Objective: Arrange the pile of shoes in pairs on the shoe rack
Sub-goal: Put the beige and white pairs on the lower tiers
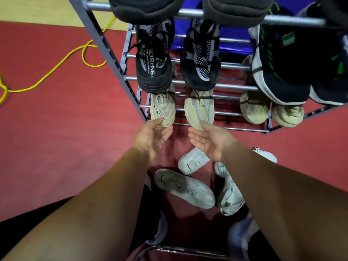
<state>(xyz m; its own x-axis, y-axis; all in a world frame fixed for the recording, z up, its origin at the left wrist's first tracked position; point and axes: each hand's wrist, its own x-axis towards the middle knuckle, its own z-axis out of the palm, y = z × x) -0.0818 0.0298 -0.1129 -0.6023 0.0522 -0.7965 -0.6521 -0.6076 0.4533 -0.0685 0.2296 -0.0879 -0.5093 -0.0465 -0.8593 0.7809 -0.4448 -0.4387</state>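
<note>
A pair of beige sneakers stands on the lowest shelf of the metal shoe rack (222,113), the left shoe (162,112) and the right shoe (199,110) side by side with toes toward me. My left hand (152,137) is open, palm up, its fingertips touching the left shoe's toe. My right hand (209,141) is open too, fingertips at the right shoe's toe. On the red floor below my arms lie several pale sneakers: one white (192,161), one grey-white (184,188), one with green trim (228,193).
A black-and-grey pair (154,59) sits on the shelf above, a black-green pair (278,63) to the right, another beige pair (271,110) bottom right. A yellow cable (62,61) loops on the floor at left. My feet in blue shoes (239,236) are near a chrome bar.
</note>
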